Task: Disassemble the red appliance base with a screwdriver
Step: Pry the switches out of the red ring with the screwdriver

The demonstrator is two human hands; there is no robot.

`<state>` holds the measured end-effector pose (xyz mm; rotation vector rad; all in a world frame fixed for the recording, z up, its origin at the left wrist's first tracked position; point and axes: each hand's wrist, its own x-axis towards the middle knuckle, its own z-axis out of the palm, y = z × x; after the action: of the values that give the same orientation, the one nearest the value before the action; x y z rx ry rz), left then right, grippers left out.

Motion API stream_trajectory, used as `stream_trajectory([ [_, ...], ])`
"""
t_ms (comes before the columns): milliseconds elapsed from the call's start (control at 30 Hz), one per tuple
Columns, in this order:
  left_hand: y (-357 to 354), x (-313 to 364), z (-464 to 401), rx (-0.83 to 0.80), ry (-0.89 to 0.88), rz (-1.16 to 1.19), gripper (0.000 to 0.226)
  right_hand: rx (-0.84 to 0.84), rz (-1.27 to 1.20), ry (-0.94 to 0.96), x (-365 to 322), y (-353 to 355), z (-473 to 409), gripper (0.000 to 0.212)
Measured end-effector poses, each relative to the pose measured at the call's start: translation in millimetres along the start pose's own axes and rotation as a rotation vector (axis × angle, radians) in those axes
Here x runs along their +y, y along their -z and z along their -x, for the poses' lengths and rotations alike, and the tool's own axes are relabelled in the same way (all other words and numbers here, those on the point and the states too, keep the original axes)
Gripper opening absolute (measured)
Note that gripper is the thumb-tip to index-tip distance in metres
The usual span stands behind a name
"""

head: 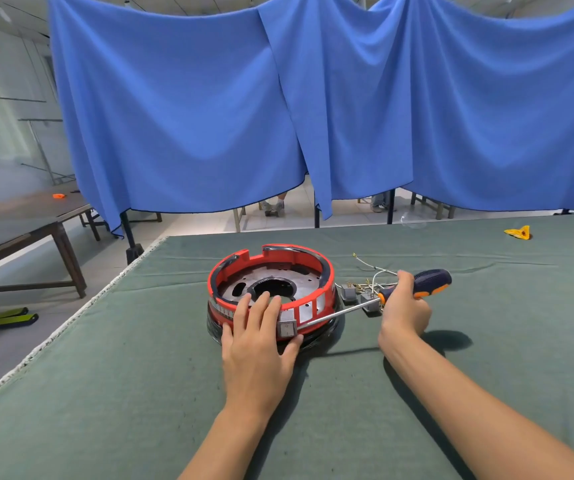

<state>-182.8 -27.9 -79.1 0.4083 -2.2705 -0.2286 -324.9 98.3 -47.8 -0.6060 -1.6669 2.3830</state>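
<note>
We see a large indoor workshop or work hall. The work surface [140,358] is covered in green felt, blue cloth screens [181,116] hang on stands as booth dividers, a long wooden table [19,223] stands at left on a pale tiled floor [278,220], and tube lights [1,12] line the ceiling.

The near wall of the red appliance base [271,268] is partly covered by the left hand [258,344]. The screwdriver [413,289] tip at 8 o'clock cannot be made out. Both forearms are cut by the bottom edge.
</note>
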Motion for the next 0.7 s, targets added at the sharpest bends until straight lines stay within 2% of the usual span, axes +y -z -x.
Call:
stream_trajectory([
  [167,-3.6,-1.3,1.9,0.053,-0.047,0.017,0.050,-0.047,-0.009,0.028,-9.7,2.7,9.1,0.036],
  [267,-4.3,-1.3,0.9,0.127,-0.143,0.009,0.042,-0.062,-0.046,0.063,-17.5,7.8,9.6,0.036],
  [367,-0.3,1.3,0.8,0.185,-0.187,0.108,0.038,-0.081,-0.069,0.087,-19.7,16.8,7.8,0.035],
  [533,10.2,13.3,2.0,0.224,-0.130,0.309,0.042,-0.334,0.026,0.117,-16.6,22.8,7.2,0.033],
  [700,10.4,27.9,1.7,0.175,-0.117,0.341,0.042,-0.621,0.132,-0.067,-17.4,19.5,16.9,0.025],
])
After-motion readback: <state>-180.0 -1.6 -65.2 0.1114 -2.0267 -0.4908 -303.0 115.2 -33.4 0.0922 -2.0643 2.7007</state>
